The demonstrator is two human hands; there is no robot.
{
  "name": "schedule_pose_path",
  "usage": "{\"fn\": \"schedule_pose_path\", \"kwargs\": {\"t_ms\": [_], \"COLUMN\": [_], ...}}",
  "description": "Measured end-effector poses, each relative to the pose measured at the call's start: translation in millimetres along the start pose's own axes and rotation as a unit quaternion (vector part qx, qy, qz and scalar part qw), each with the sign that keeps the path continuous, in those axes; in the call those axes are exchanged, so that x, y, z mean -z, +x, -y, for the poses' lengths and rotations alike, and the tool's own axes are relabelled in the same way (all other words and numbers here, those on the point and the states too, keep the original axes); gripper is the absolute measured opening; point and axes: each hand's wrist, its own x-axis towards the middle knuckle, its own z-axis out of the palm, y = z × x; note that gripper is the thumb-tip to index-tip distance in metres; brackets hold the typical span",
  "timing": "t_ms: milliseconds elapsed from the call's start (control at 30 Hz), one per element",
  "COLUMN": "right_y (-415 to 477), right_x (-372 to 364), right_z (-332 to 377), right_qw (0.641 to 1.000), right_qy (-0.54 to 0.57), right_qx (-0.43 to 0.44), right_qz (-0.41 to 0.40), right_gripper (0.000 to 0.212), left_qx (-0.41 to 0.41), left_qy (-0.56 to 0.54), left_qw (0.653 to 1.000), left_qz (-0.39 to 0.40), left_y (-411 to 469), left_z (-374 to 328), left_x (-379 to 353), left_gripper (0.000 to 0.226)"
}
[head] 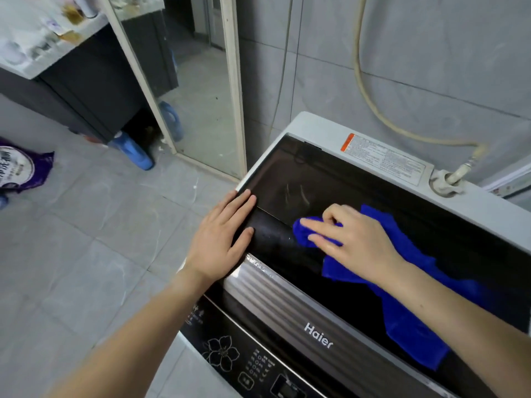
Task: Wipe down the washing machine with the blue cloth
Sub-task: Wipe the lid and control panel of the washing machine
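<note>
Lying on the floor, far left: a purple bag; farther in, a blue bottle stood by the foot of a framed mirror.
Bench: upper left, cluttered with pale things too blurred to name.
Left hand: flat on the left edge of the dark lid, fingers straight, grip released and holding nothing.
Washing machine: a top-loader against grey wall tiles, its control panel at the front.
Right hand: on the lid near the left hand but apart from it, grip gathered on the bunched end of the blue cloth and pressing it down.
Blue cloth: on the lid, trailing right and toward the front under the right forearm.
Hose: cream, hanging down the wall to a fitting at the machine's back right corner.
</note>
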Motion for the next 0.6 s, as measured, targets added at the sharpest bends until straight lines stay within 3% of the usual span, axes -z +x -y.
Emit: {"fn": "schedule_pose_path", "kwargs": {"t_ms": [100,133,167,233,333,367,400,467,533,600], "right_y": [34,40,42,33,2,2,7,25,44,52], "right_x": [7,8,7,5,-4,-3,-3,-3,2,4], "right_z": [-34,-37,-31,-6,28,25,16,-12,-42,-49], "right_qw": [0.953,0.933,0.931,0.965,0.999,0.997,0.998,0.993,0.95,0.909], "right_qy": [-0.008,-0.022,-0.03,0.006,0.012,0.013,0.022,0.021,-0.029,-0.078], "right_qx": [-0.291,-0.349,-0.353,-0.251,0.032,0.069,0.05,-0.108,-0.295,-0.396], "right_qz": [-0.081,-0.083,-0.084,-0.08,0.009,0.029,0.027,-0.048,-0.099,-0.108], "right_gripper": [0.035,0.036,0.036,0.033,0.03,0.03,0.03,0.031,0.035,0.037], "left_qx": [0.001,0.003,0.006,0.002,0.003,0.001,-0.001,-0.001,0.001,0.005], "left_qy": [-0.009,-0.012,-0.015,-0.017,-0.015,-0.016,-0.016,-0.011,-0.009,-0.013], "left_qw": [1.0,1.0,1.0,1.0,1.0,1.0,1.0,1.0,0.999,0.999], "left_qz": [-0.004,-0.006,-0.008,-0.011,-0.02,-0.021,-0.023,-0.028,-0.031,-0.031], "left_y": [0,-1,-1,0,1,1,1,1,1,1], "left_z": [-1,-2,-3,-3,-2,-1,0,2,2,2], "left_x": [1,1,1,2,0,-1,-2,-2,-2,-2], "left_gripper": [0.057,0.057,0.057,0.056,0.058,0.058,0.058,0.057,0.057,0.057]}}
